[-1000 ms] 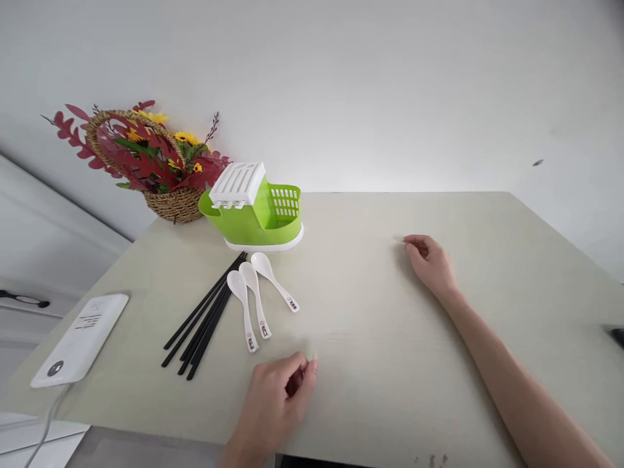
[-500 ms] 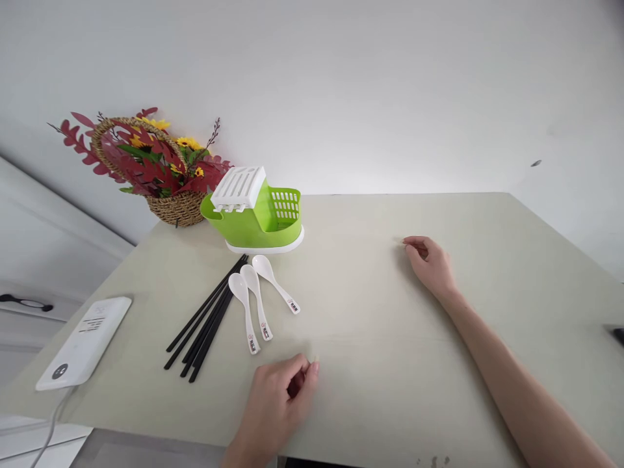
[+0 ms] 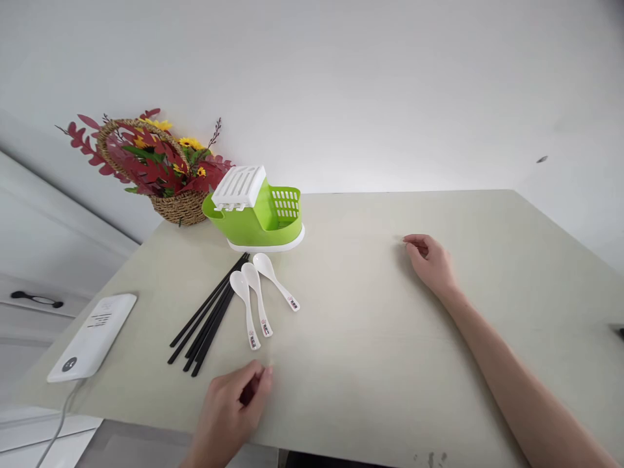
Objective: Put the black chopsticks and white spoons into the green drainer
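My left hand (image 3: 231,406) is near the table's front edge with fingers curled and thumb against the index finger, holding nothing visible. Just beyond it lie three white spoons (image 3: 249,328), fanned out with their bowls facing away from me. Several black chopsticks (image 3: 207,325) form a loose bundle to the spoons' left. Behind them stands a green cutlery holder (image 3: 258,224) with a white slotted top and white base. Farther right, my right hand (image 3: 429,261) rests on the table, loosely closed and apart from every object; nothing shows in it.
A wicker basket (image 3: 178,209) of red leaves and yellow flowers stands at the back left against the wall. On the left of the table (image 3: 351,312) lies a white device (image 3: 95,335) with a cable running over the front edge. A dark object (image 3: 621,332) shows at the far right.
My left hand has shifted left along the front of the table, still curled. My right hand has stayed in place. The spoons, chopsticks and holder lie as before; the view has moved slightly.
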Tool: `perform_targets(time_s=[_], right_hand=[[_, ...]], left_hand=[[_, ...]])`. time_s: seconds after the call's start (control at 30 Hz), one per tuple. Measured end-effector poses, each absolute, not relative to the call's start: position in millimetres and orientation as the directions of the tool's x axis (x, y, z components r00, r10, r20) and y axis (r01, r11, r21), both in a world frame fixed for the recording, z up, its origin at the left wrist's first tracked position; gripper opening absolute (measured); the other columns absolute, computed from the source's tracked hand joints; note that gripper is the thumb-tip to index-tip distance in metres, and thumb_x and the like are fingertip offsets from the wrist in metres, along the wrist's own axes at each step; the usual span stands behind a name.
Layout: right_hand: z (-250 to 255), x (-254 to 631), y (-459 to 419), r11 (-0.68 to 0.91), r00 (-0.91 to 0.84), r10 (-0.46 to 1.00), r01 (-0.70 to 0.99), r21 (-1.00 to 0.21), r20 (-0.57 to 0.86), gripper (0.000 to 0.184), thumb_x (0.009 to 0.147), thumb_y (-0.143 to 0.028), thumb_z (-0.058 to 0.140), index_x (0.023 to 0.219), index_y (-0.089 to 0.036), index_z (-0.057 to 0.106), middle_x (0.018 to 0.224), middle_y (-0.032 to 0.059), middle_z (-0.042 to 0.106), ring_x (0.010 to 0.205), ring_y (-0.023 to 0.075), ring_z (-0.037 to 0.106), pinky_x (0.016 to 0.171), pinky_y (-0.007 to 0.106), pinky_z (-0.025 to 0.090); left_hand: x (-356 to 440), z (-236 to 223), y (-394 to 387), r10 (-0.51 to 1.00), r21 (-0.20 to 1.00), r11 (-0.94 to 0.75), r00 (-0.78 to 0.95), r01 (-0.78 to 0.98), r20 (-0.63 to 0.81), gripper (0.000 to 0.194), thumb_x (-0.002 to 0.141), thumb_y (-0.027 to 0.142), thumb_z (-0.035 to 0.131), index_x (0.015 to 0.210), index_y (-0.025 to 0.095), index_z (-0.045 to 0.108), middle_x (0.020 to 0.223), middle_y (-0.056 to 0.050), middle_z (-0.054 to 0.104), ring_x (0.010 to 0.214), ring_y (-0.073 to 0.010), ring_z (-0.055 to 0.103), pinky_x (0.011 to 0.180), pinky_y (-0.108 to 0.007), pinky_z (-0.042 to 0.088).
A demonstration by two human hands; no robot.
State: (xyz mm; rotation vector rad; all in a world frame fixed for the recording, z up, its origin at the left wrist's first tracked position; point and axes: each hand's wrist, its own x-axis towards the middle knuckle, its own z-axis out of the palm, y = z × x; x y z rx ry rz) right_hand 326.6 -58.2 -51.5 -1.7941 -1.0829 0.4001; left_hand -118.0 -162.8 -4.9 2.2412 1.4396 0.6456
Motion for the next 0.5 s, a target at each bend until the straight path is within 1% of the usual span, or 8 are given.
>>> perform_targets(time_s=[0.07,0.2,0.3,0.33,0.4,0.43,0.47,0.5], right_hand=[[-50.9,326.4,-57.8,-0.135,0.555,0.81,0.493,-0.859,0.191,0.027,0.085,-0.033,0.058,0.106,-0.024,0.072,0.117,0.0098,0.077,0.106,0.0282,0.071,0.092,0.044,0.053],[-50.0,326.2,-56.5,-0.132,0.561,0.804,0.492,-0.861,0.198,0.027,0.084,-0.032,0.057,0.104,-0.023,0.072,0.116,0.011,0.077,0.104,0.0281,0.071,0.091,0.044,0.054],[-50.8,326.7,-56.3,-0.13,0.559,0.805,0.493,-0.861,0.198,0.027,0.084,-0.032,0.057,0.105,-0.023,0.071,0.116,0.0107,0.077,0.105,0.0279,0.071,0.091,0.044,0.054],[-51.2,326.8,-56.4,-0.13,0.557,0.806,0.493,-0.861,0.198,0.027,0.084,-0.032,0.057,0.105,-0.023,0.071,0.117,0.0105,0.077,0.105,0.0278,0.071,0.092,0.044,0.054],[-51.7,327.1,-57.0,-0.132,0.556,0.808,0.493,-0.86,0.194,0.027,0.084,-0.032,0.058,0.106,-0.023,0.071,0.117,0.01,0.077,0.105,0.0276,0.071,0.092,0.044,0.054],[-51.7,327.1,-57.4,-0.135,0.555,0.809,0.494,-0.859,0.192,0.027,0.084,-0.032,0.058,0.106,-0.024,0.072,0.117,0.0097,0.077,0.105,0.0276,0.071,0.092,0.044,0.053],[-51.7,327.0,-57.8,-0.137,0.555,0.81,0.495,-0.858,0.191,0.027,0.084,-0.032,0.058,0.106,-0.024,0.072,0.117,0.0095,0.077,0.104,0.0275,0.071,0.092,0.044,0.053],[-51.6,327.0,-58.1,-0.139,0.555,0.81,0.496,-0.857,0.19,0.027,0.085,-0.032,0.058,0.106,-0.024,0.072,0.117,0.0096,0.077,0.104,0.0276,0.071,0.092,0.044,0.053]], left_hand=[[-125.8,-5.5,-162.0,0.928,0.542,-0.371,0.318,0.754,0.193,0.042,0.102,0.035,0.051,0.067,0.022,0.031,0.059,0.007,0.024,0.052,-0.0088,0.023,0.048,-0.021,0.025],[-131.8,-1.2,-162.1,0.951,0.503,-0.284,0.171,0.816,0.259,0.044,0.103,0.037,0.05,0.065,0.021,0.034,0.059,0.007,0.025,0.053,-0.0094,0.024,0.051,-0.022,0.027],[-136.1,3.2,-160.2,0.923,0.425,-0.255,0.087,0.868,0.375,0.042,0.103,0.036,0.053,0.065,0.021,0.04,0.057,0.007,0.031,0.052,-0.0093,0.026,0.053,-0.021,0.03],[-138.5,4.4,-158.7,0.898,0.399,-0.252,0.059,0.882,0.436,0.04,0.102,0.034,0.054,0.066,0.021,0.044,0.057,0.007,0.035,0.052,-0.0094,0.029,0.054,-0.022,0.032],[-144.4,6.1,-154.0,0.829,0.358,-0.259,0.016,0.897,0.559,0.033,0.1,0.032,0.058,0.07,0.021,0.05,0.061,0.004,0.048,0.056,-0.011,0.041,0.06,-0.024,0.039],[-147.6,6.8,-151.0,0.798,0.344,-0.256,-0.003,0.904,0.602,0.029,0.099,0.033,0.059,0.073,0.022,0.053,0.066,0.001,0.056,0.062,-0.0135,0.05,0.066,-0.026,0.043],[-150.7,7.5,-147.6,0.784,0.335,-0.239,-0.022,0.911,0.621,0.025,0.098,0.036,0.06,0.077,0.022,0.056,0.075,-0.003,0.062,0.073,-0.0177,0.058,0.075,-0.03,0.048],[-153.6,8.2,-144.1,0.788,0.332,-0.208,-0.043,0.92,0.614,0.022,0.098,0.04,0.06,0.083,0.023,0.059,0.087,-0.008,0.067,0.088,-0.0231,0.064,0.086,-0.037,0.051]])
